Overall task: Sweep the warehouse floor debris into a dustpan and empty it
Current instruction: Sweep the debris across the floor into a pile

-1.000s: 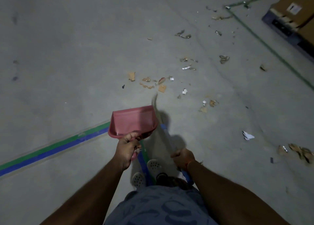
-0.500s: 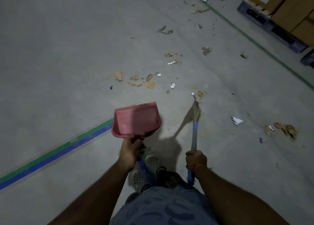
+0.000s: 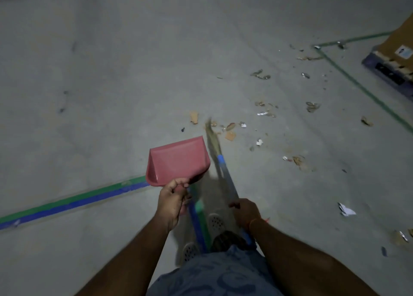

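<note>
The left hand [image 3: 172, 197] grips the red dustpan [image 3: 178, 159] by its handle, held above the floor, while the right hand [image 3: 245, 210] clamps the broom [image 3: 221, 166], reaching its bristles toward the debris [image 3: 230, 130] (scattered ahead and right).

The broom [image 3: 220, 166] is motion-blurred; its bristle tip cannot be separated from the scraps of debris [image 3: 230, 131] beside it. The right hand [image 3: 245, 213] covers part of the broom handle. The left hand [image 3: 171, 203] hides the handle of the red dustpan [image 3: 178, 160]. The dustpan and forearms overlap the blue-green floor tape [image 3: 73, 203]. The cardboard box [image 3: 400, 40] and the blue pallet [image 3: 388, 69] are cut off at the right edge. The box label [image 3: 404, 52] is too small to read. Both shoes [image 3: 216, 223] are partly hidden.
</note>
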The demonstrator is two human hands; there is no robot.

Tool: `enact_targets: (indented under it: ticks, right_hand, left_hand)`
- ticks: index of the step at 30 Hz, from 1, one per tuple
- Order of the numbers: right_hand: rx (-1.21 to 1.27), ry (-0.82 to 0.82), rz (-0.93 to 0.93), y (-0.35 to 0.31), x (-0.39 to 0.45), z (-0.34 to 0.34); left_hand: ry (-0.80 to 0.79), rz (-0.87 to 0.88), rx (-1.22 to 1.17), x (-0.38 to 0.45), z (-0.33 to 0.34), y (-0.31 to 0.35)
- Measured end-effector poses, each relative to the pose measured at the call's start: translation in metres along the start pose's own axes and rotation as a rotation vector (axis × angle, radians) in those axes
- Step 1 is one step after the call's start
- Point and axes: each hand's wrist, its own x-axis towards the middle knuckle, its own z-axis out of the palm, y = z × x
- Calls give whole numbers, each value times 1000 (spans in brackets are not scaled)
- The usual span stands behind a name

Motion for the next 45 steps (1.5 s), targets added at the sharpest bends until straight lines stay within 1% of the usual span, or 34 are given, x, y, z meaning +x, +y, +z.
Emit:
enact_targets:
  ticks: [3,6,8,10,15,18,21,23,26,30,32,34,37,39,42,45]
  right_hand:
    - [-157,-78,-112,-27,12,4]
    - [-270,-167,-177,-48,28,8]
    - [-320,-231,-192,-61,41,10]
    - [-342,-251,-198,-74,59,11]
    - [-285,-343,-189,-109,117,1]
    - [-101,-336,-78,-121,161,-17]
    - [-4,-379,4,-127,201,-37]
    - [68,-352,70,-128,218,-59]
    - [167,-258,179,-112,245,-83]
    - [289,-13,359,-62,290,-93]
    - [317,79,404,-75,271,-118]
    - [257,159,395,-79,262,-133]
    - [262,178,387,-81,255,-141]
    - [275,188,343,-79,256,-146]
    - [214,162,238,-83,264,-155]
    - [192,86,139,-105,273,-157]
  left_hand:
    - [59,-10,-26,6,-10,-2]
    - [102,-25,-51,13,-14,-7]
    - [116,-42,-58,18,-12,-7]
    - [123,-53,-59,26,-8,-4]
    - [184,-55,-56,64,14,16]
    - [228,-75,-40,94,40,26]
    - [239,-89,-36,122,68,37]
    - [230,-99,-40,138,88,46]
    - [205,-111,-13,161,114,58]
    - [174,-105,-6,184,145,76]
    - [151,-90,-1,193,156,86]
    - [134,-74,2,202,164,94]
    - [128,-78,9,217,167,101]
    - [124,-82,13,227,167,104]
    - [113,-60,-1,240,165,110]
    - [92,-47,1,252,161,121]
